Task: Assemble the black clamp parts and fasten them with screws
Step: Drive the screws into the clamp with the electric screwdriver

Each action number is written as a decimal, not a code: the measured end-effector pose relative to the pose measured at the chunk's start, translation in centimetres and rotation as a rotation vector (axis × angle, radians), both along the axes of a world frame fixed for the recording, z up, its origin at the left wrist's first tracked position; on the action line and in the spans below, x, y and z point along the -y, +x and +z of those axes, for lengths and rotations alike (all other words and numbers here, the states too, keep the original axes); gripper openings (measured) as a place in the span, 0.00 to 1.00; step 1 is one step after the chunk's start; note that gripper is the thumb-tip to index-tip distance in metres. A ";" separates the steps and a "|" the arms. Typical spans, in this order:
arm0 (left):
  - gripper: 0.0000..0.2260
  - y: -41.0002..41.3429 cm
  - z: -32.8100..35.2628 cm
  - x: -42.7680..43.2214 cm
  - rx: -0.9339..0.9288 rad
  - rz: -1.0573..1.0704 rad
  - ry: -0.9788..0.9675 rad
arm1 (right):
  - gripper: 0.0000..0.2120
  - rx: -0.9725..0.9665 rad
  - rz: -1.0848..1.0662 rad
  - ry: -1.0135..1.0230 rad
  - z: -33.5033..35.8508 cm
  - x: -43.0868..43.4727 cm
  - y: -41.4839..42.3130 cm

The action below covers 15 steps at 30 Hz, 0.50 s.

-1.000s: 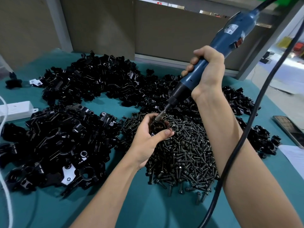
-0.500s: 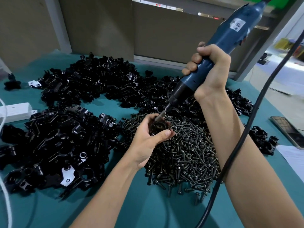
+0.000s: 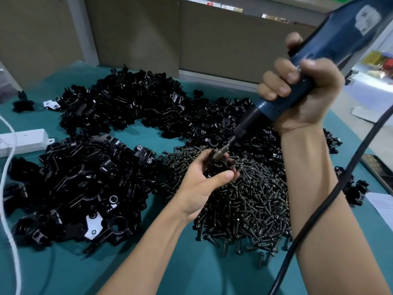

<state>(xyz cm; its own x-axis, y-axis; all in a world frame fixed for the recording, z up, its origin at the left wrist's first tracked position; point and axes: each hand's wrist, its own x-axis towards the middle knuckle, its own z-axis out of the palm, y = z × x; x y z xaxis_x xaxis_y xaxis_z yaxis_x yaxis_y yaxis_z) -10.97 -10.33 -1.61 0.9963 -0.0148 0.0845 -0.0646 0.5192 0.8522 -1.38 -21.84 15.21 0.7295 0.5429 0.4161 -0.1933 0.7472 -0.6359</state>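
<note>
My left hand [image 3: 204, 184] grips a small black clamp assembly [image 3: 217, 167] just above the pile of dark screws [image 3: 244, 201]. My right hand [image 3: 302, 92] holds a blue electric screwdriver [image 3: 331, 52], tilted down to the left. Its metal bit [image 3: 223, 151] meets the top of the clamp. The screw under the bit is hidden by my fingers. Loose black clamp parts lie in a heap at the left [image 3: 74, 184] and in another at the back [image 3: 127, 105].
The table has a teal cover [image 3: 180, 269]. The screwdriver's black cable [image 3: 331, 188] hangs across my right forearm. A white power strip [image 3: 23, 141] and white cord [image 3: 8, 188] lie at the left. More clamps [image 3: 353, 190] and a dark flat device [image 3: 380, 167] sit at the right.
The screwdriver and my right hand have come closer to the camera and stand a little steeper. My left hand keeps the clamp in the same spot over the screws.
</note>
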 end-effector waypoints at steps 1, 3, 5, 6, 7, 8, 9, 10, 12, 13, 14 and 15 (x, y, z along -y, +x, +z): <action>0.15 0.0 0.1 0.0 0.006 0.003 -0.025 | 0.12 0.002 -0.157 -0.081 0.3 -0.2 -0.2; 0.16 0.0 0.1 0.2 0.017 -0.025 -0.070 | 0.08 0.025 -0.316 -0.183 0.6 -0.5 -0.4; 0.19 -0.2 0.2 0.3 0.006 -0.072 -0.123 | 0.12 0.051 -0.181 -0.136 0.5 -0.6 -0.6; 0.22 -0.1 0.2 0.2 -0.006 -0.085 -0.162 | 0.15 0.059 -0.078 -0.076 0.6 -0.7 -0.7; 0.24 -0.1 0.3 0.1 -0.019 -0.099 -0.195 | 0.17 0.051 -0.024 -0.037 0.6 -0.7 -0.8; 0.24 -0.1 0.3 0.1 -0.019 -0.110 -0.208 | 0.16 0.045 -0.048 -0.043 0.6 -0.6 -0.8; 0.21 -0.1 0.2 0.0 -0.009 -0.114 -0.200 | 0.13 0.047 -0.126 -0.087 0.6 -0.6 -0.7; 0.19 0.0 0.2 0.1 -0.002 -0.113 -0.183 | 0.09 0.049 -0.213 -0.135 0.6 -0.7 -0.6; 0.18 -0.1 0.2 0.1 -0.012 -0.114 -0.181 | 0.06 0.034 -0.295 -0.162 0.4 -0.8 -0.7; 0.18 -0.1 0.2 0.0 -0.015 -0.120 -0.191 | 0.06 0.022 -0.296 -0.147 0.1 -0.8 -0.6; 0.19 0.0 0.2 -0.1 -0.013 -0.133 -0.209 | 0.08 0.012 -0.259 -0.119 0.0 -0.7 -0.4; 0.20 -0.1 0.3 -0.2 -0.020 -0.159 -0.236 | 0.12 -0.002 -0.185 -0.080 -0.2 -0.5 -0.4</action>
<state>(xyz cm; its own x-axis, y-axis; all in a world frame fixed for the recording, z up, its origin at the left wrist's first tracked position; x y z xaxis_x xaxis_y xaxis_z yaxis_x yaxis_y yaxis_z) -11.07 -10.13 -1.36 0.9846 -0.1531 0.0843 0.0492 0.7059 0.7066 -1.78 -21.39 14.99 0.8204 0.4308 0.3758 -0.0585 0.7172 -0.6944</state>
